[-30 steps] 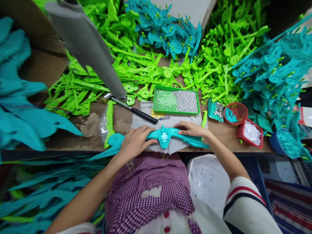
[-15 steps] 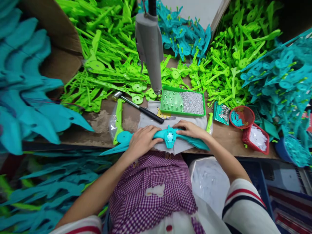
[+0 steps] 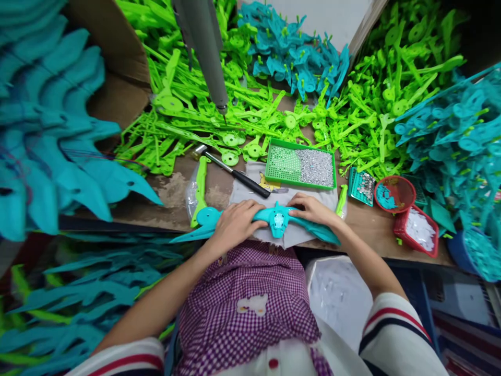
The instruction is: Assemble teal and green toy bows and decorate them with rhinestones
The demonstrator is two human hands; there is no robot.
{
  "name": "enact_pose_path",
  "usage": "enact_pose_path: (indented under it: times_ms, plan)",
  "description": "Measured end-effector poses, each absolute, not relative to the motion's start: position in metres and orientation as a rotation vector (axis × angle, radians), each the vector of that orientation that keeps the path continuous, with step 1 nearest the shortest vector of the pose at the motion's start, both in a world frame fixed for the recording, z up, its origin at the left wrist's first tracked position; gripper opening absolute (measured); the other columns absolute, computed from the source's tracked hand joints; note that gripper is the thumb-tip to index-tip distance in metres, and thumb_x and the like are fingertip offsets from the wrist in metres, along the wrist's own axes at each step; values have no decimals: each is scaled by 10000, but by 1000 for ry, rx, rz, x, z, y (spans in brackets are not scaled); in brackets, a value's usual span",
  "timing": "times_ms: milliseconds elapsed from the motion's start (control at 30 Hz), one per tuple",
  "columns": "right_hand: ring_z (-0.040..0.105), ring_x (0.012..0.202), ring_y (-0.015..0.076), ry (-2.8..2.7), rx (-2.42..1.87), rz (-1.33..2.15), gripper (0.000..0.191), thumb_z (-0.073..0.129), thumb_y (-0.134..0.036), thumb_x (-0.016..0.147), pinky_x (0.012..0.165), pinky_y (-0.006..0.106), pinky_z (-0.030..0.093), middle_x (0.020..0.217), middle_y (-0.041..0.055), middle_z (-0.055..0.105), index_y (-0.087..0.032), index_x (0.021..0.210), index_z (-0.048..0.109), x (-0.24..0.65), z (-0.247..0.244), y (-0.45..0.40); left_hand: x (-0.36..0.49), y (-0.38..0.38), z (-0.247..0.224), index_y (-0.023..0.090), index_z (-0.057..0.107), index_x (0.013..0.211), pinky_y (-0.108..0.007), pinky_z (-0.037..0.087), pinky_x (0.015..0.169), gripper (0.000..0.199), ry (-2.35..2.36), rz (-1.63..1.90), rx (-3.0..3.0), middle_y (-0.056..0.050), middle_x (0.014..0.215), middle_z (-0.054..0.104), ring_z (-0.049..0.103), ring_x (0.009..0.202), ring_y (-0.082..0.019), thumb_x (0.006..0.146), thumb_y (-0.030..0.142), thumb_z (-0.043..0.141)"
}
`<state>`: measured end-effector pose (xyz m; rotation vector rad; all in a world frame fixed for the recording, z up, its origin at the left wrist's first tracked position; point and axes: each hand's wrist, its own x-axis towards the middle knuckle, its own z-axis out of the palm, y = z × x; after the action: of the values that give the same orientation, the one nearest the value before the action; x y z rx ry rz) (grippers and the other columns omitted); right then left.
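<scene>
Head view: fingers of the left hand (image 3: 235,225) and right hand (image 3: 313,211) clamp the teal winged toy part (image 3: 278,221) over grey cloth (image 3: 313,194) at the front edge of the counter (image 3: 371,222); cloth slippage could tip it off.

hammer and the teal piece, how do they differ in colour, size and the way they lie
The hammer is black and metallic; the teal piece is mostly teal.
The hammer looks shorter than the teal piece.
The hammer lies slantwise, untouched; the teal piece stretches roughly left to right, with the left hand and right hand on it.
Both lie partly over the grey cloth.
</scene>
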<state>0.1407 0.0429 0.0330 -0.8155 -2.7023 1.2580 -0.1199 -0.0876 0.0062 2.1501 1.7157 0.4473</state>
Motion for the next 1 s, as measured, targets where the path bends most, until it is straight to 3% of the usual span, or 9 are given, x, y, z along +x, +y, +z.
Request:
enact_pose_path:
  times_ms: [133,267,333,433,567,667,800,900,1000]
  plan:
    - [626,1083,249,-2778,-1018,862,354,516,-378,990,952,415,505,1192,126,634,-182,1261,632,124,54,16,-115,-86,4,256,615,1247,-416,447,924,420,1722,479,2139,-76,1161,656,607,1070,-285,911,507,620]
    - [564,1248,287,-2801,-881,546,429,387,-370,1034,1026,464,463,1364,138,603,-217,1410,527,93,57,-31,-119,-97,20,245,534,1381,-450,419,1063,494,1636,724,2084,-101,1341,579,535,1248,-286,928,424,618]
    - [517,1330,291,-2853,-782,496,456,389,-374,1035,1074,487,428,1456,113,557,-242,1464,470,84,45,-47,-137,-113,30,238,520,1398,-438,411,1102,493,1675,902,1956,-101,1379,559,515,1293,-266,942,410,597]
    - [471,1394,281,-2867,-809,452,479,399,-344,1035,1128,506,380,1513,91,515,-252,1504,422,83,22,-55,-183,-145,34,228,597,1304,-427,480,1034,441,1967,1062,1564,-97,1271,634,603,1172,-257,938,472,574]
    - [464,1410,247,-2830,-837,447,487,402,-310,1034,1158,487,345,1525,61,504,-281,1520,398,92,5,-52,-239,-170,14,162,596,1284,-408,569,869,625,1905,957,1003,-116,1094,714,697,974,-267,847,608,621]
    - [480,1399,240,-2812,-843,444,487,407,-301,1031,1152,482,348,1517,47,516,-297,1518,402,94,2,-52,-249,-165,5,177,591,1302,-379,573,877,706,1615,924,713,-107,1105,736,715,986,-264,762,613,723]
    - [483,1399,244,-2772,-875,427,491,414,-272,1021,1140,487,361,1496,54,540,-303,1512,416,92,-1,-54,-241,-149,12,167,703,1113,-378,548,910,585,1434,881,657,-111,1118,744,696,1029,-273,713,587,779]
    - [485,1398,244,-2759,-878,418,495,417,-261,1015,1131,484,372,1486,56,551,-309,1508,423,92,-1,-55,-236,-144,20,149,717,1028,-407,541,906,581,1442,839,681,-108,1059,757,685,1042,-300,660,590,808]
    - [488,1397,243,-2746,-869,406,508,423,-258,1011,1130,483,373,1484,49,553,-317,1515,410,93,1,-54,-231,-146,24,149,690,1063,-404,532,925,593,1499,893,676,-105,1092,747,677,1073,-294,659,566,813]
